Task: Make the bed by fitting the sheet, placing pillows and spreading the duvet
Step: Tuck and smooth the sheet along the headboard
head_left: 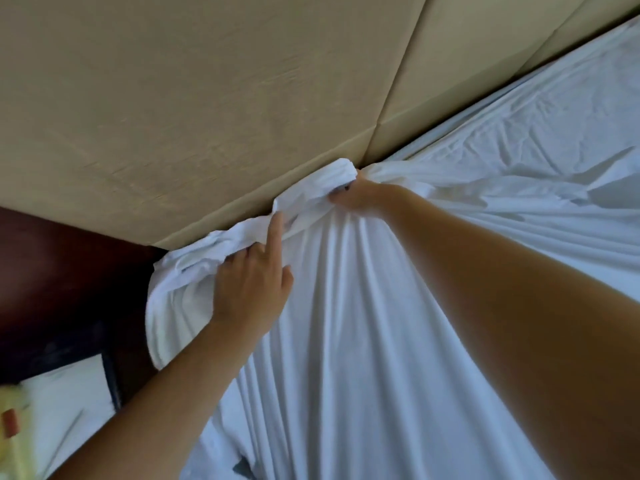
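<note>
Left hand (251,289) and right hand (356,195) clutch bunched white sheet (346,323) at the mattress's head edge, against the beige padded headboard (207,98).

Left hand (250,289) and right hand (358,196) grip a bunched white sheet (346,323) at the beige headboard (207,98). Left forefinger extended.

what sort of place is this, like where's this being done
Most likely a bedroom, possibly a hotel room. A wide white sheet lies spread out, the left hand and right hand grip its edge at a padded beige headboard, beside dark wooden furniture.
</note>
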`<state>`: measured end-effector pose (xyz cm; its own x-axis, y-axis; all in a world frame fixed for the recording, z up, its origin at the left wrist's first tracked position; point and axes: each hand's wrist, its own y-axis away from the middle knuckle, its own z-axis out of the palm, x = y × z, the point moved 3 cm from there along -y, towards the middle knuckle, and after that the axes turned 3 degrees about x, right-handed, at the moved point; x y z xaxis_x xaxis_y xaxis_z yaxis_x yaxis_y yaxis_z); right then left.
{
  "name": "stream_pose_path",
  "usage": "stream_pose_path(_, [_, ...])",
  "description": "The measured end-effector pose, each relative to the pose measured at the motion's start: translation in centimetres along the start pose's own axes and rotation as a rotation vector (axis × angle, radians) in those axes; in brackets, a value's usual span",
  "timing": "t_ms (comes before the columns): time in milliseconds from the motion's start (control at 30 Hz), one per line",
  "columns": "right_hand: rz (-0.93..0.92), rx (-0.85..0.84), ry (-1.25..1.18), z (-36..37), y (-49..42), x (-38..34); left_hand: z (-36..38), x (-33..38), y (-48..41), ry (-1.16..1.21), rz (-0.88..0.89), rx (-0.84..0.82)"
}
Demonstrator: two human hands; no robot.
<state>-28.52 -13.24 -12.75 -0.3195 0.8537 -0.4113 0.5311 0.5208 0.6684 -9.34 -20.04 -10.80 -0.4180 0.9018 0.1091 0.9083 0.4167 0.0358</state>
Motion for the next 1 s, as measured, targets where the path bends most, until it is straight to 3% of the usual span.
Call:
stream_pose_path(67, [-0.020,-0.018,0.055,-0.4,0.0,-0.5,0.0,1.9,1.1,0.078,0.110,0.081])
stream_pose_path(133, [-0.030,-0.027,0.070,-0.3,-0.5,-0.3,0.7,3.5,1.3,0.166,0.154,0.050])
stream_pose_path(300, [0.052,0.117,0.021,0.9,-1.9,1.3,2.3,1.9,-1.4,0.294,-0.217,-0.018])
stream_pose_path(533, [0.078,0.348,0.308,3.2,3.1,1.0,1.8,-0.8,2.4,0.347,-0.337,0.015])
stream_pose_path(667, [0.017,0.480,0.290,6.5,6.7,1.1,2.0,-2.1,5.8,0.391,-0.577,0.026])
stream_pose_path(867, [-0.013,0.385,0.342,10.8,10.0,1.3,1.7,-3.3,6.1,0.313,-0.634,-0.106])
stream_pose_path(1000, [0.009,0.409,0.349,11.1,10.0,0.9,1.4,-3.6,4.5,0.120,-0.454,-0.253])
